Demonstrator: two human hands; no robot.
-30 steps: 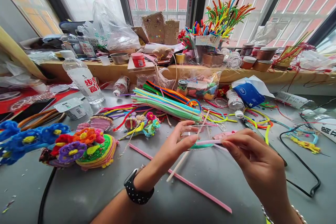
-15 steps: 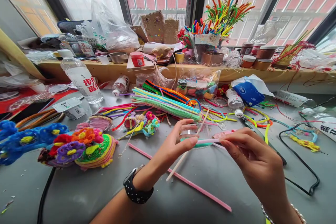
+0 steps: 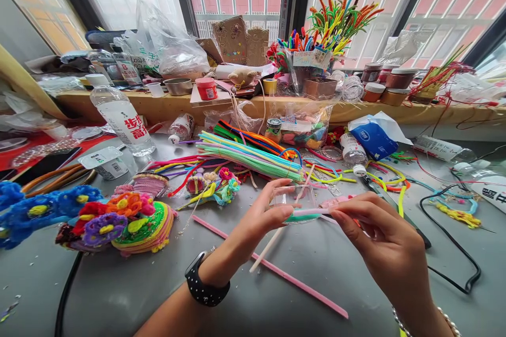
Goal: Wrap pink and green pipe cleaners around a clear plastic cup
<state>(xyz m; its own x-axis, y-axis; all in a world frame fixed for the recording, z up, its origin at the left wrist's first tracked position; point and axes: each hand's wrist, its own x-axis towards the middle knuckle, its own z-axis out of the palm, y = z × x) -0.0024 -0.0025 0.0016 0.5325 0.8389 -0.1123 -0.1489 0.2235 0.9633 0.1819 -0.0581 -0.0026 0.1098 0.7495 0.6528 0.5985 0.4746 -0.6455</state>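
Observation:
My left hand curls round a small clear plastic cup held just above the grey table. A teal pipe cleaner runs along the cup's lower edge. My right hand pinches a pale pink pipe cleaner against the cup; its white tail slants down under my left hand. A black watch sits on my left wrist. A long pink pipe cleaner lies on the table below both hands.
A bundle of pipe cleaners lies behind the cup. Woven flower pieces and blue flowers sit left, a water bottle behind them. A tissue pack and black cable are at right. The windowsill shelf is crowded.
Both hands have stayed almost in place around the cup. My right fingers have shifted slightly along the pink pipe cleaner. The view has dipped a little.

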